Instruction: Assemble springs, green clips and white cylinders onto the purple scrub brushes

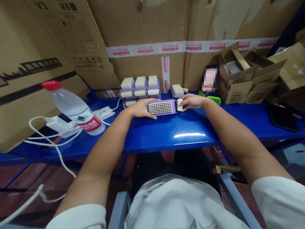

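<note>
My left hand (140, 108) is closed around the left end of a purple block (161, 107) that has rows of small whitish pegs or bristles on the side facing me. Between the fingertips of my right hand (192, 102) is a small white block (179, 104), close to the right end of the purple block; I cannot tell if the two touch. Just behind stands a purple piece with white bristles (177, 90). To its left, several similar purple-and-white pieces (139, 86) are grouped together. Both hands are above the blue table (167, 131).
A water bottle (77, 108) with a red cap leans at the left, beside white adapters (59, 126) and cables. Small open cartons (240, 77) stand at the back right, near a green item (214, 99). A dark phone-like slab (282, 117) lies at the right.
</note>
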`<state>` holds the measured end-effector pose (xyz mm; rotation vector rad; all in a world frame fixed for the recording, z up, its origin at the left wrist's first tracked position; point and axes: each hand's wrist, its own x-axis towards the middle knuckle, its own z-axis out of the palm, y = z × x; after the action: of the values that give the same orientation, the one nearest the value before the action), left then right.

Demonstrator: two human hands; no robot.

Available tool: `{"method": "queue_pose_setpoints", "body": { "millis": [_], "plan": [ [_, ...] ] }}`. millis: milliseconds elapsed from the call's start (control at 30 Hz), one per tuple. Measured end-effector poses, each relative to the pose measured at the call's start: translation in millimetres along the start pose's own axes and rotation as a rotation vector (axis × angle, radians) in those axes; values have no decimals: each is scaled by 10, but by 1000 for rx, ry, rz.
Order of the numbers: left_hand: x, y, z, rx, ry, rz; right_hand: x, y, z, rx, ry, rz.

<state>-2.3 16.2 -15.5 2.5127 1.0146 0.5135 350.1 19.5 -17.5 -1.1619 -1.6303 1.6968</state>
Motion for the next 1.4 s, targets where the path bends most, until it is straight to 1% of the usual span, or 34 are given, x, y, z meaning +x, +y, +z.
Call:
{"method": "queue_pose_setpoints", "body": {
  "millis": [167, 367, 700, 967, 1400],
  "plan": [
    [4, -11, 3, 10, -2, -2, 3, 11, -9, 4, -34, -24],
    [6, -20, 10, 15, 2, 8, -13, 7, -13, 13, -25, -41],
    [11, -33, 1, 109, 24, 85, -57, -17, 3, 78, -77, -56],
    [13, -41, -1, 70, 19, 84, -39, 5, -3, 96, -92, -68],
    [21, -62, -2, 88, 20, 104, -20, 29, -7, 87, -114, -85]
  ]
}}
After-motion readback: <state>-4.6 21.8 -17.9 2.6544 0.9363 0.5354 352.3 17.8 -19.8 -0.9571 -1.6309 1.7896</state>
